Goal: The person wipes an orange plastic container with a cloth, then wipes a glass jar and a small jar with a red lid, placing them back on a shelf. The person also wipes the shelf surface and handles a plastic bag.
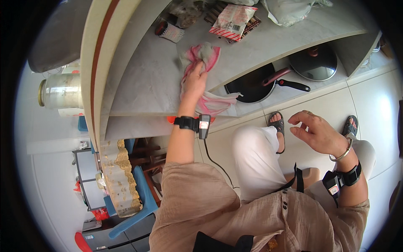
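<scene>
On the grey marbled shelf (144, 78), my left hand (195, 82) presses down on a pink and white cloth (209, 56) and grips it. One end of the cloth is bunched ahead of the fingers, while its other end trails over the shelf's front edge. The palm and part of the cloth under it are hidden. My right hand (315, 130) hangs above my knee, its fingers loosely curled and apart, with nothing in it.
At the back of the shelf lie a red-striped white packet (234, 20), a net-wrapped jar (170, 32) and plastic bags (288, 11). Below are a black frying pan (253, 85) and a glass-lidded pan (315, 63). A large glass jar (61, 94) stands at left.
</scene>
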Demonstrator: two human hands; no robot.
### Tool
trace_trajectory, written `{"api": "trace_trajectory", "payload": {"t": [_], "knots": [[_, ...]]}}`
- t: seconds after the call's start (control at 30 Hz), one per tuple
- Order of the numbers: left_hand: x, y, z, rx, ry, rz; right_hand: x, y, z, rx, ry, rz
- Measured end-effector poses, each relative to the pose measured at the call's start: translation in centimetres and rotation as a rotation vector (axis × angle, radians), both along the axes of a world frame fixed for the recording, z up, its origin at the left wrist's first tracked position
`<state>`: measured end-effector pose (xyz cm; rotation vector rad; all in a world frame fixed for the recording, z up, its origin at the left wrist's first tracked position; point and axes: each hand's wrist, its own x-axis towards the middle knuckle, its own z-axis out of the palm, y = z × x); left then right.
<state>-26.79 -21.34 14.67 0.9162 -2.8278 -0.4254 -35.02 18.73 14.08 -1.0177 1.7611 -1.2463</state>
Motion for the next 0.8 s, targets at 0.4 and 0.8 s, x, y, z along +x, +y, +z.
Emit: {"api": "trace_trajectory", "payload": {"t": [0.4, 0.8], "knots": [[-2.7, 9.5, -2.9, -0.019, 0.23, -0.476, 1.1, 3.9, 0.1, 0.031, 0.056, -0.009], [-5.6, 16.8, 1.3, 0.915, 0.742, -0.381, -0.6, 3.0, -1.3, -0.073, 0.017, -0.296]]}}
